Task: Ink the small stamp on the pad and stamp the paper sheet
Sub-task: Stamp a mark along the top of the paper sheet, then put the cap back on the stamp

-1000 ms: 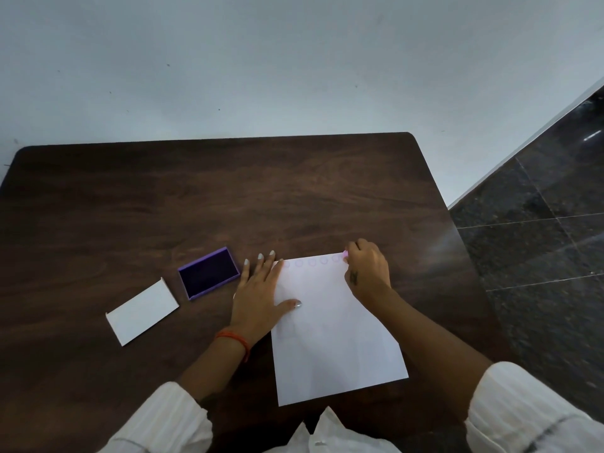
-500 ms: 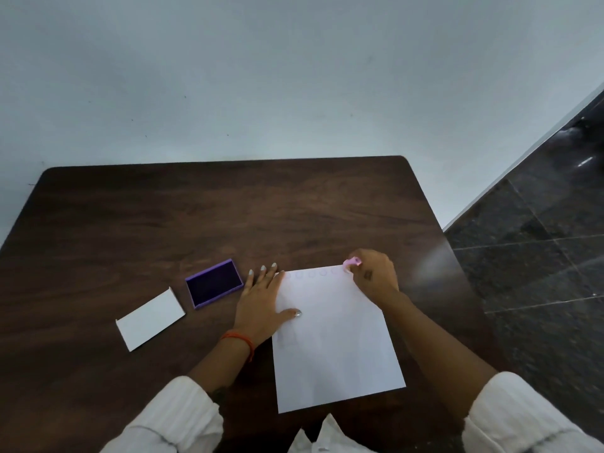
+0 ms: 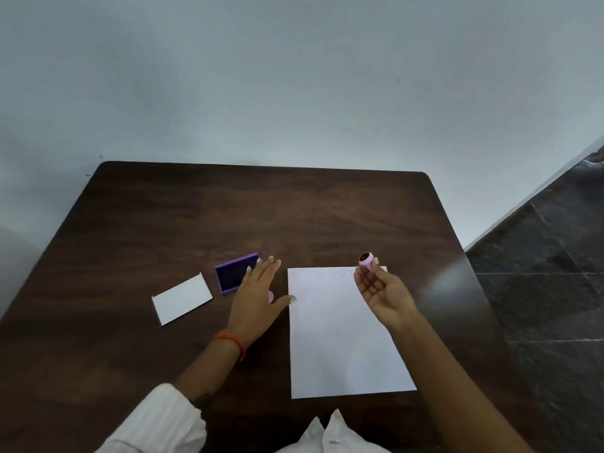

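Observation:
A white paper sheet (image 3: pixel 343 331) lies on the dark wooden table (image 3: pixel 228 217), with a faint row of round stamp marks along its far edge. My right hand (image 3: pixel 382 295) is raised palm-up over the sheet's far right corner, pinching a small pink stamp (image 3: pixel 366 260) at the fingertips, its dark inked face turned up. My left hand (image 3: pixel 258 299) hovers flat with fingers spread just left of the sheet, its fingertips over the near corner of the open purple ink pad (image 3: pixel 233 276). A small pink thing (image 3: pixel 271 296) shows under the left palm.
A white card (image 3: pixel 182 298), perhaps the pad's lid, lies left of the ink pad. The table's far edge meets a pale wall. Dark tiled floor (image 3: pixel 549 289) runs along the right side. White sleeves cover both forearms near the bottom.
My right hand lifted the stamp off the sheet's far edge and turned it face up. My left hand slid left off the paper toward the ink pad. The camera tilted up.

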